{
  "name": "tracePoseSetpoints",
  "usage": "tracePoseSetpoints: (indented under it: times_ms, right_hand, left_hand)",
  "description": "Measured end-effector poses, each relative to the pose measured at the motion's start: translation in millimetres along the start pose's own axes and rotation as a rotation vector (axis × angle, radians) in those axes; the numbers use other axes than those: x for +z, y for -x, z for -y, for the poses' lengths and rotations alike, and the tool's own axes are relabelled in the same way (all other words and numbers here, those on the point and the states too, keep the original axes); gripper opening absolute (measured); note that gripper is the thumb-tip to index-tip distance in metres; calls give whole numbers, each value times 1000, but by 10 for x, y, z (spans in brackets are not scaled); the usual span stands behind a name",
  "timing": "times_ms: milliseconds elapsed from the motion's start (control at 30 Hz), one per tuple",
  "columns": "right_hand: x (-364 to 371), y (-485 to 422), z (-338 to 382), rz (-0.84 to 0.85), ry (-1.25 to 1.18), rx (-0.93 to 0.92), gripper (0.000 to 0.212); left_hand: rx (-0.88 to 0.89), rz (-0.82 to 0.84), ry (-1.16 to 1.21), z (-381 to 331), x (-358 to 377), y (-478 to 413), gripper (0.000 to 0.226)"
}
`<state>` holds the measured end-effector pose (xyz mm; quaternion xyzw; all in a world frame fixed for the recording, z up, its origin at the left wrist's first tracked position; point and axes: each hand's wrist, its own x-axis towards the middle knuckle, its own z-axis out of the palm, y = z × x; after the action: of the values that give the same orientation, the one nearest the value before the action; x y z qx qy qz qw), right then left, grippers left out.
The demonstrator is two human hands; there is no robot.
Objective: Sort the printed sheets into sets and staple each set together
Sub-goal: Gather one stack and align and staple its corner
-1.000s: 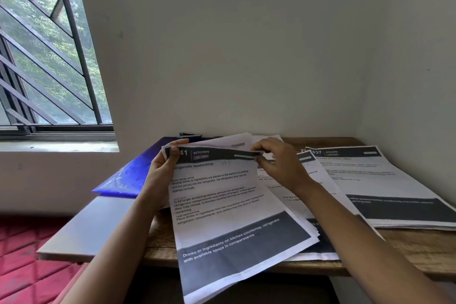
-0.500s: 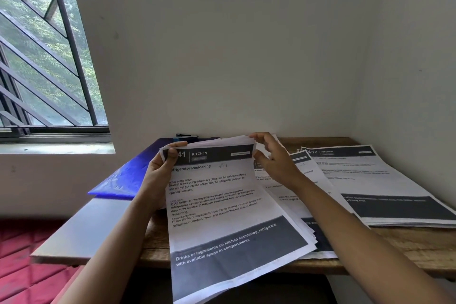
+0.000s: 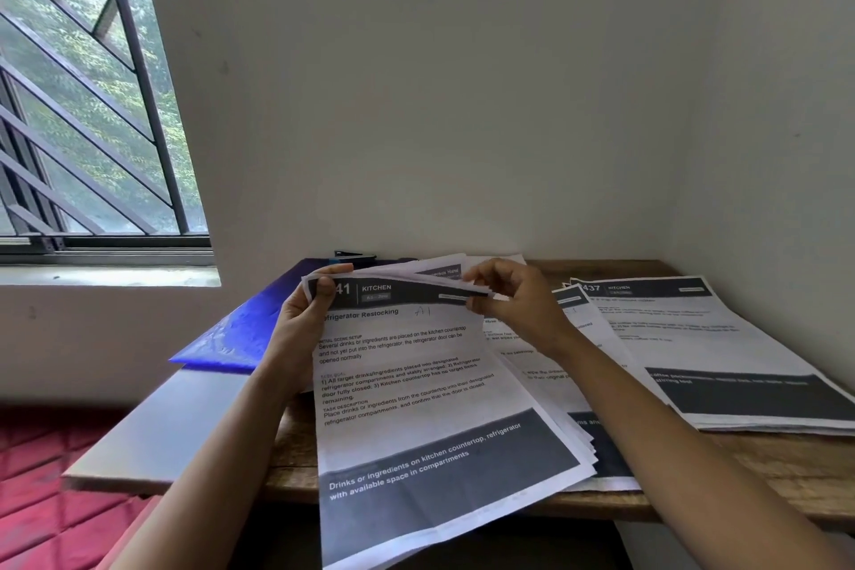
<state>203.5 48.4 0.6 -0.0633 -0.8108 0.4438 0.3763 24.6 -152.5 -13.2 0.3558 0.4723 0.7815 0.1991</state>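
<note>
Pinching the printed sheets (image 3: pixel 416 384) at their top corners, left hand (image 3: pixel 300 329) and right hand (image 3: pixel 518 305) each grip paper.

Head view, forward-down, close over the table (image 3: pixel 763 467)

Plain off-white walls (image 3: pixel 439 83); a dark-barred window (image 3: pixel 83 130) at ten o'clock admits daylight — worn brown wooden table (image 3: pixel 763 467) at five o'clock, red quilted covering (image 3: pixel 41 500) at seven.
</note>
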Motion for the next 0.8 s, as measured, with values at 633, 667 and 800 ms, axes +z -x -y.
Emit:
tracePoseSetpoints:
  times_ms: [633,667,800]
  right_hand:
    - [51,112,153,217,25,-112,19]
    - [44,87,134,154,-9,-102,20]
    - [18,-5,-16,-35,-134,19,22]
  left_hand:
    - [-49,-91,77,9,7,-39,22]
    - [-52,-90,83,3,10,-36,22]
    - [-82,-84,113,-5,-8,-33,23]
